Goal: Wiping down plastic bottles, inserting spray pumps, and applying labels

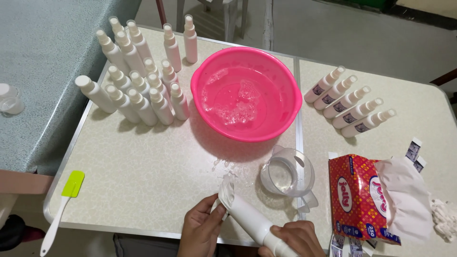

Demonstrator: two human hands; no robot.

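My right hand [294,239] grips the lower end of a white plastic bottle [254,222], held slanted above the table's near edge. My left hand [202,227] presses a crumpled white tissue [227,192] around the bottle's upper end. A small wet patch [223,166] lies on the table just beyond the tissue. A clear plastic jug [285,175] stands right of the bottle.
A pink basin [246,93] with foamy liquid sits mid-table. Several white spray bottles [138,90] stand at the left; several labelled ones [350,102] lie at the right. A red tissue box [369,197] is at the right, a green spatula [64,202] at the left edge.
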